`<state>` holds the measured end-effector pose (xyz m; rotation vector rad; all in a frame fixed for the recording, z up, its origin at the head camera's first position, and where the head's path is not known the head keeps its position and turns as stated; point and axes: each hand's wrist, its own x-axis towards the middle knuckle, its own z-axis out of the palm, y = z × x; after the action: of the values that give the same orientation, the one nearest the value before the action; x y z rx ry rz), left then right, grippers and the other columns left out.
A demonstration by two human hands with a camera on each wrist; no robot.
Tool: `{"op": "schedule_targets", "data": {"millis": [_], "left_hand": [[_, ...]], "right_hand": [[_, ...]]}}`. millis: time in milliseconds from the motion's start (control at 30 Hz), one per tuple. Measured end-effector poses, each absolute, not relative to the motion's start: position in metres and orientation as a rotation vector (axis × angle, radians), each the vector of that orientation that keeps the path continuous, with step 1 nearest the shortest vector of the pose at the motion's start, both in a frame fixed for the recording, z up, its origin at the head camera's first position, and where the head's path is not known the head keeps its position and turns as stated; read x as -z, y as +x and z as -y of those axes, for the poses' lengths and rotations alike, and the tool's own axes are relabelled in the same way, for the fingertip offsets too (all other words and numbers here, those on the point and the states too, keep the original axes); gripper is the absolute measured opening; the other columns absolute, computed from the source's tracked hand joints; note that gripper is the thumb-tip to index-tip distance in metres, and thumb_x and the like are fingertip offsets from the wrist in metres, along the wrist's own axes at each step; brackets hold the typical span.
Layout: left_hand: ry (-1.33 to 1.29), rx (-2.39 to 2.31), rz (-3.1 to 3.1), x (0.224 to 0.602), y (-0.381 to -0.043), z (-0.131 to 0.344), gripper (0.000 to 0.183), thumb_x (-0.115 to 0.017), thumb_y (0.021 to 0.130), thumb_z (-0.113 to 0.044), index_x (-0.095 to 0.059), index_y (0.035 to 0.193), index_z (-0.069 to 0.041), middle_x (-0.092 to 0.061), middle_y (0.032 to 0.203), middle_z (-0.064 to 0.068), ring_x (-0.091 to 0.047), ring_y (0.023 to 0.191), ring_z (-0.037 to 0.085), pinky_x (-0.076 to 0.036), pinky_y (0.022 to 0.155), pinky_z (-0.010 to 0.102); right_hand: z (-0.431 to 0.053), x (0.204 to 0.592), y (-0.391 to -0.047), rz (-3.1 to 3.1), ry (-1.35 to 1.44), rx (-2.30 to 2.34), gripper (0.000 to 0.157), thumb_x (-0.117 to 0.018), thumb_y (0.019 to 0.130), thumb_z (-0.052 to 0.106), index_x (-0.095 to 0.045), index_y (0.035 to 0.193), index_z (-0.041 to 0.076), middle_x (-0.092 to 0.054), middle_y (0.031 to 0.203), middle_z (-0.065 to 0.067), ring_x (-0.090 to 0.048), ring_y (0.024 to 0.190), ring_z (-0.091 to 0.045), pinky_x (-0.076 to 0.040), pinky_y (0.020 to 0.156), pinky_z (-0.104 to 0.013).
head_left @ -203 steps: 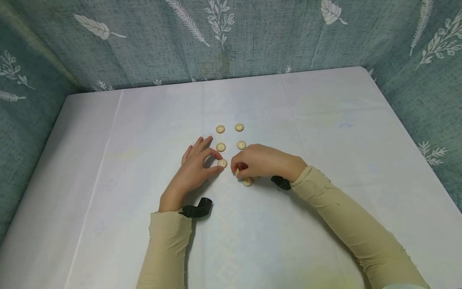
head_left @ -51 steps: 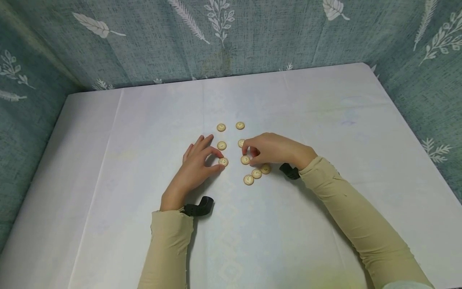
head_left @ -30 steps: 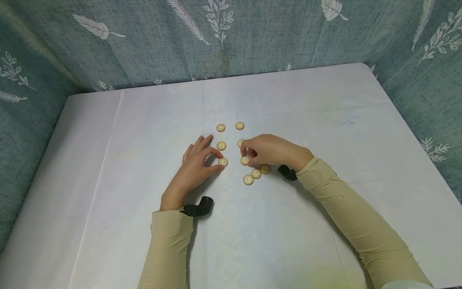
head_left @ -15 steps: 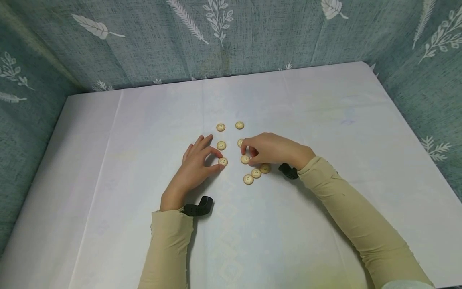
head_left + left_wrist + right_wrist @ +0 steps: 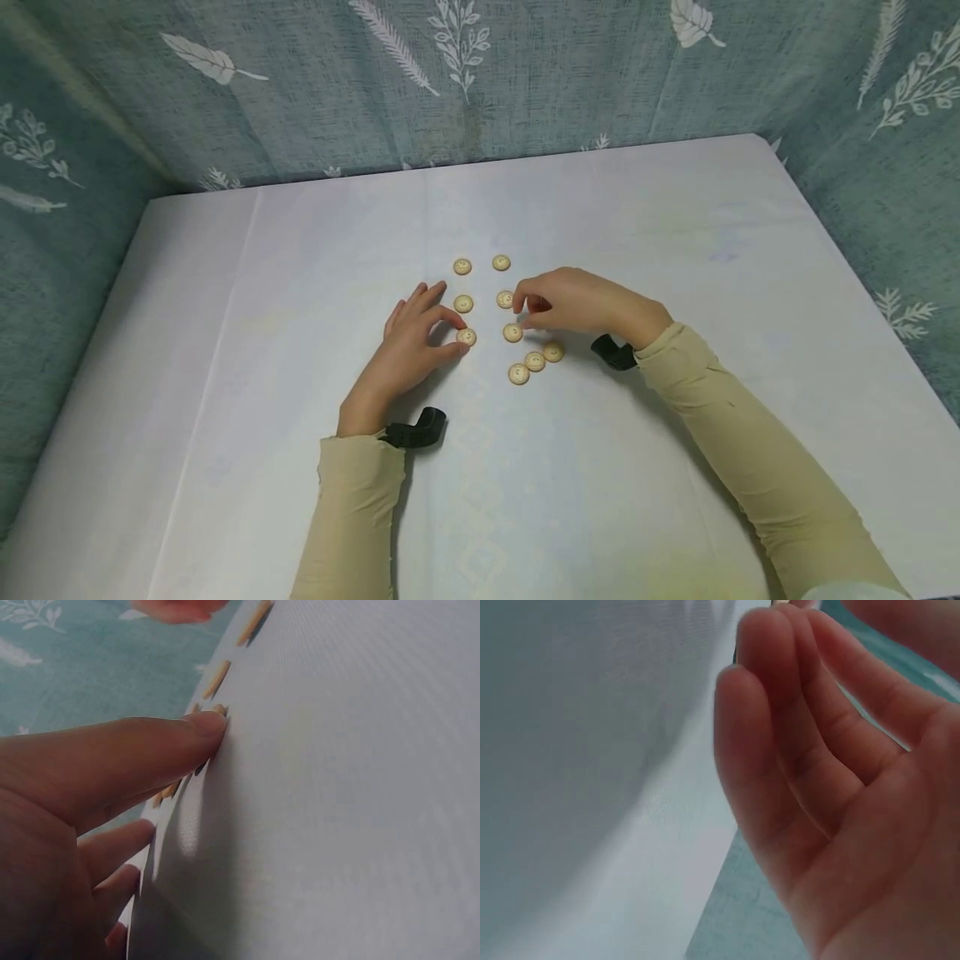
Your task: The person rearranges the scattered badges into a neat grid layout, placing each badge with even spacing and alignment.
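Observation:
Small round cream buttons lie on the white-covered table in the head view. My left hand (image 5: pixel 408 354) pinches the nearest button (image 5: pixel 466 337) of the left column between thumb and index finger, its other fingers spread. Beyond it in that column are a middle button (image 5: pixel 463 303) and a far button (image 5: pixel 462 266). My right hand (image 5: pixel 585 304) hovers with parted thumb and index finger, holding nothing, its thumb tip close beside the nearest button (image 5: pixel 513 332) of the right column. Farther up that column sit two more, a middle button (image 5: pixel 506 299) and a far button (image 5: pixel 501 262).
Three more buttons form a slanting line nearer me: a front button (image 5: pixel 518 373), a centre button (image 5: pixel 535 361) and a back button (image 5: pixel 553 351) below the right wrist. A green leaf-patterned curtain (image 5: pixel 300 100) borders the table (image 5: pixel 262 333) at the back and sides.
My right hand brought a button to the near end of the right column, then let go and drew slightly up and right. My left hand keeps its pinch in place.

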<state>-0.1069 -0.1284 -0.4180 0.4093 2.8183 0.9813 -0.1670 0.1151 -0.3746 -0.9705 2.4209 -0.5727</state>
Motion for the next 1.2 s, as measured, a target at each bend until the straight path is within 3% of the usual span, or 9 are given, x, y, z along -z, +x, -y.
{"op": "schedule_targets", "data": {"millis": [900, 1200], "left_hand": [[0.399, -0.985, -2.798, 0.418, -0.107, 0.128, 0.021, -0.07, 0.076, -0.029, -0.059, 0.091, -0.02, -0.024, 0.145, 0.007, -0.005, 0.135, 0.023, 0.001, 0.106, 0.044], [0.388, -0.966, -2.804, 0.417, -0.108, 0.127, 0.021, -0.069, 0.076, -0.028, -0.06, 0.092, -0.019, -0.024, 0.145, 0.006, -0.005, 0.135, 0.022, 0.001, 0.106, 0.043]], "right_hand": [[-0.124, 0.381, -0.146, -2.354, -1.097, 0.675, 0.016, -0.065, 0.081, 0.018, -0.063, 0.096, 0.017, -0.055, 0.078, 0.009, -0.051, 0.072, -0.007, -0.044, 0.064, -0.025], [-0.12, 0.382, -0.141, -2.361, -1.156, 0.571, 0.021, -0.069, 0.077, 0.025, -0.063, 0.097, 0.019, -0.054, 0.079, 0.011, -0.05, 0.072, -0.005, -0.042, 0.069, -0.023]]}}
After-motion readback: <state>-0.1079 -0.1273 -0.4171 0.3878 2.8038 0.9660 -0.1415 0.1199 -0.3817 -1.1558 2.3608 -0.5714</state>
